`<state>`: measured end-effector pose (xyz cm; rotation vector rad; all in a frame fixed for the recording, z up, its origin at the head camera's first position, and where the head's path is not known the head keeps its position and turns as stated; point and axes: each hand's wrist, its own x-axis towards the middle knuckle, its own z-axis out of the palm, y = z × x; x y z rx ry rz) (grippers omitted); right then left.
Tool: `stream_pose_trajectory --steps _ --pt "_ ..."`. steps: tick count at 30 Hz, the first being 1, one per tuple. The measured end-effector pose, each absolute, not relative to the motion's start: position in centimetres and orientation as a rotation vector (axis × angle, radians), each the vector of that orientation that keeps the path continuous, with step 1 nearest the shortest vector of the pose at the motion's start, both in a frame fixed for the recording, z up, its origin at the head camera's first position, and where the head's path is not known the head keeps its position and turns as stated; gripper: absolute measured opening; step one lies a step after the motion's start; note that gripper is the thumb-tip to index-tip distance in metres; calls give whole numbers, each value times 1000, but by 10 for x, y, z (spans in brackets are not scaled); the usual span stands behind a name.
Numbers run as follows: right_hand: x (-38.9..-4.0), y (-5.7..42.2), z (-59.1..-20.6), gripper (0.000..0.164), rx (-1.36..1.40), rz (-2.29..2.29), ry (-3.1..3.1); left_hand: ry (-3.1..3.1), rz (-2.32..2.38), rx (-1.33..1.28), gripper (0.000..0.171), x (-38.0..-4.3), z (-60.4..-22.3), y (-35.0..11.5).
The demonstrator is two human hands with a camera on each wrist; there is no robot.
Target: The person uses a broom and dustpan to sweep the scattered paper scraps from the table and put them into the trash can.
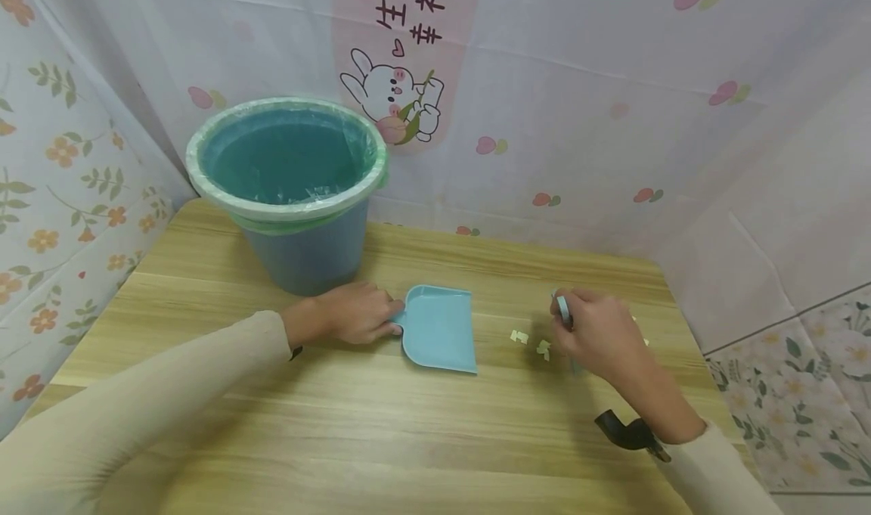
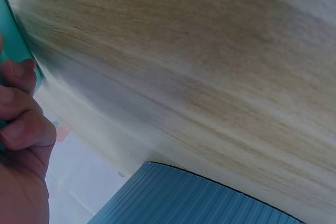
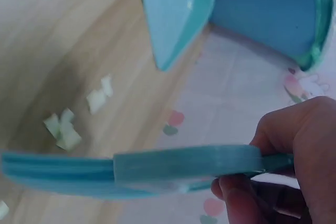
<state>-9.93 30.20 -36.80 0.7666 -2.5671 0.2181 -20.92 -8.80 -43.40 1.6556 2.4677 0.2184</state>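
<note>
My left hand (image 1: 357,312) grips the short handle of a light blue dustpan (image 1: 438,330), which lies on the table with its wide edge facing right. To its right, my right hand (image 1: 602,333) holds a small blue hand brush (image 3: 186,163) by its handle; its bristles are hard to make out. Between dustpan and brush lie pale yellow paper scraps (image 1: 520,336), with a second cluster (image 1: 543,349) close to the brush. A few more bits show beyond the right hand, partly hidden by it. In the left wrist view, curled fingers (image 2: 23,114) are around the handle.
A blue bin (image 1: 306,250) lined with a clear bag stands at the table's back left, just behind my left hand. The wood-grain table (image 1: 327,439) meets a printed curtain (image 1: 544,122) at the back. A black strap (image 1: 629,432) hangs at my right wrist.
</note>
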Motion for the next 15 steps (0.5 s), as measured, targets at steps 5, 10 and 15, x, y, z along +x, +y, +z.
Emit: stream_pose_trajectory --steps 5,10,15 --pt "-102 295 -381 35 719 247 -2631 2468 212 1649 29 -209 -435 -88" --pt "-109 284 -390 31 644 385 -2651 2463 221 1644 30 -209 -435 -88" --pt "-118 273 -391 18 615 504 -2610 2463 226 1660 29 -209 -435 -88"
